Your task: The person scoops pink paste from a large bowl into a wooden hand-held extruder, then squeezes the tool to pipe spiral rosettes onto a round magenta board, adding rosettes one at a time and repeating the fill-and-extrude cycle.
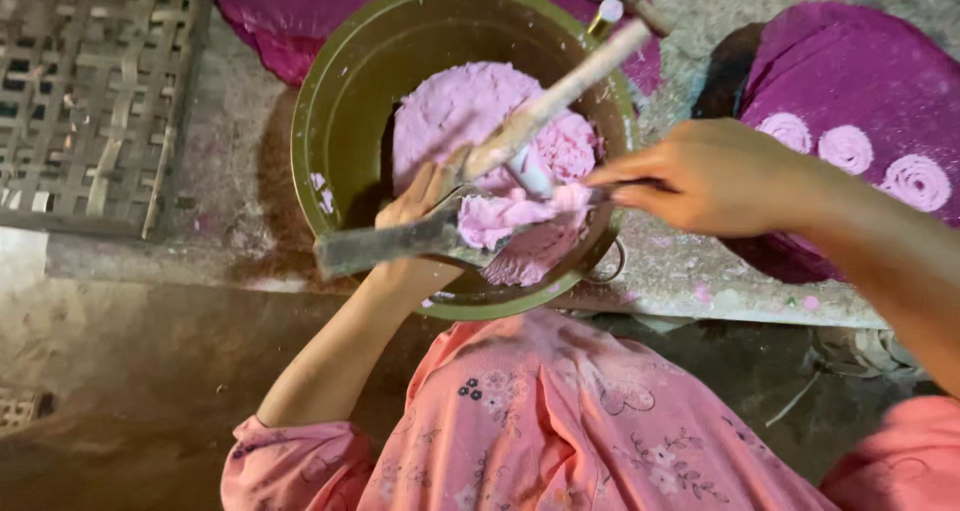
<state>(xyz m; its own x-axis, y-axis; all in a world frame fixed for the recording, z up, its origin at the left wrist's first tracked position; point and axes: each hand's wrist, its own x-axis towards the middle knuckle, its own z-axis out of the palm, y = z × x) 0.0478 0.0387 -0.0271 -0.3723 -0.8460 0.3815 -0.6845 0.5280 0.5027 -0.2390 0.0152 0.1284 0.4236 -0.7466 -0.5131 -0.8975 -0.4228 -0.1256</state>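
My left hand (425,206) clamps the scoop (400,243), right fingers (625,176) pinch a blade, packing pink paste (515,216) (mid-frame); next, level it.

Matt pink dough (470,111), glossy olive plastic bowl (345,111), dull metal press (390,243), woven bamboo mat (90,91).

Hands (425,211) over pink dough (480,121) bucket (330,131)
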